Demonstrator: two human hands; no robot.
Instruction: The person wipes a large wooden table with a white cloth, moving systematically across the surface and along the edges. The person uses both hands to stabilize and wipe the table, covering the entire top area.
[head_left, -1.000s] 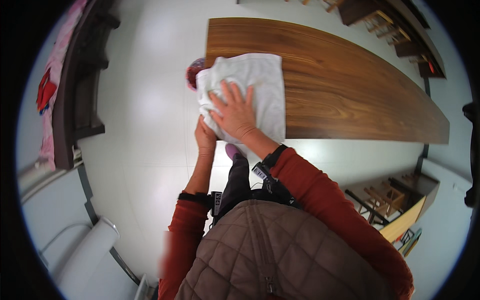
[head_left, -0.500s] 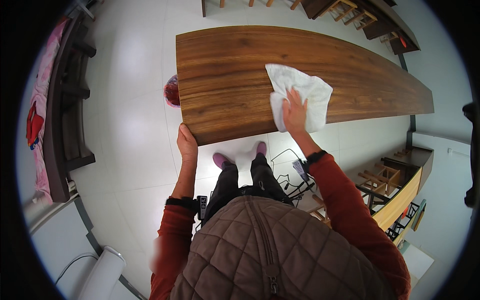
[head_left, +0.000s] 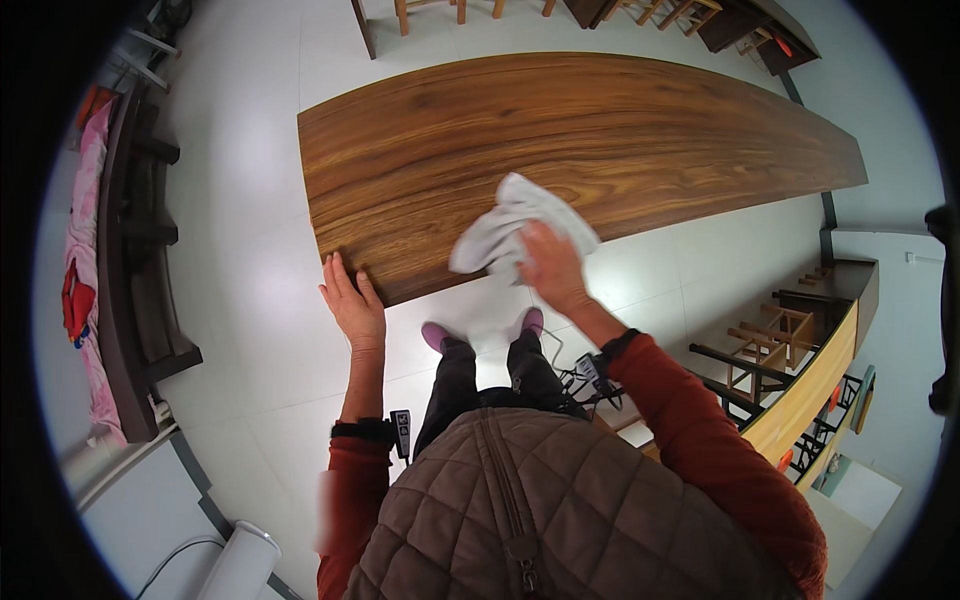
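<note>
A long brown wood-grain table [head_left: 440,130] stretches across in front of me. At its near edge, left of the middle, a crumpled white cloth [head_left: 500,225] lies on the top, with part of it hanging past the edge. My right hand [head_left: 550,265] holds the cloth; its fingers are somewhat blurred and partly sunk in the folds. My left hand [head_left: 352,300] rests at the table's near left corner, fingers stretched out over the top and nothing in them.
A dark bench [head_left: 135,260] bearing a pink cloth [head_left: 95,220] stands on the left. Wooden stools [head_left: 780,335] and a light-wood tabletop [head_left: 820,400] are at the right. Cables [head_left: 570,370] hang by my right leg. More stools [head_left: 690,15] stand beyond the table.
My right hand has drawn the cloth left and toward me, to the near edge, and the cloth has bunched up. My left hand now lies with its fingers spread on the corner.
</note>
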